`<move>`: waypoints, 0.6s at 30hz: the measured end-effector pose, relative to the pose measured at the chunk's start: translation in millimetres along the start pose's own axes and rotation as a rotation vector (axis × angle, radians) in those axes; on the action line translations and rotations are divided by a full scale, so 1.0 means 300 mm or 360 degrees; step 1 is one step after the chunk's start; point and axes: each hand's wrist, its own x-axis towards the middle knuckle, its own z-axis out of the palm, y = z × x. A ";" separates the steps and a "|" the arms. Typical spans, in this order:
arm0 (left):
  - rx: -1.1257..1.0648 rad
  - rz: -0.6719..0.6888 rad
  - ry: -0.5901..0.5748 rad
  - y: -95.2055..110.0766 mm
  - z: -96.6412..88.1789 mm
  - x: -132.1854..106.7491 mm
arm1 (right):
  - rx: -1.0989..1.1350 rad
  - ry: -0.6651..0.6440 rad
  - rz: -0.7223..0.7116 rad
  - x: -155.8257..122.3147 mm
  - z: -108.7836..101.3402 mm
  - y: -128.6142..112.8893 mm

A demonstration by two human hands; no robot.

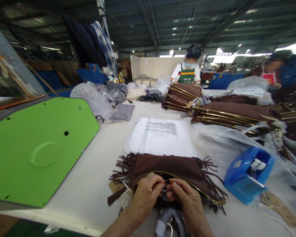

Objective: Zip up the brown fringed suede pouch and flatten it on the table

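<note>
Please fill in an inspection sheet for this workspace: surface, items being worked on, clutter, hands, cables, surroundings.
Surface: pale table, largely covered.
Items being worked on: brown fringed bag, open along its gold-coloured edge; small dark fitting at the opening, details unclear.
Clutter: white printed stack behind the bag; blue tape dispenser and cardboard tag to the right; piled brown bags farther back; green panel to the left.
Hands: left hand and right hand both pinch at the fitting.
Cables: no clear cable seen; a thin black loop at the back left can't be identified.
Surroundings: co-worker in a green apron across the table; another person at far right.
</note>
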 end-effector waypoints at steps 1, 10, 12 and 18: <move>0.0044 0.0036 -0.0001 0.002 0.000 -0.001 | 0.0000 0.0011 0.0004 0.000 0.001 -0.002; 0.0207 0.0265 -0.0068 -0.025 0.007 -0.010 | -0.0051 0.0017 0.0113 0.005 0.012 0.000; 0.0242 0.0286 -0.0091 -0.029 0.007 -0.013 | -0.0078 0.0001 0.0114 0.002 0.015 -0.002; 0.0423 0.0360 -0.0067 -0.040 0.010 -0.004 | -0.0147 -0.0094 0.0138 0.007 0.013 -0.010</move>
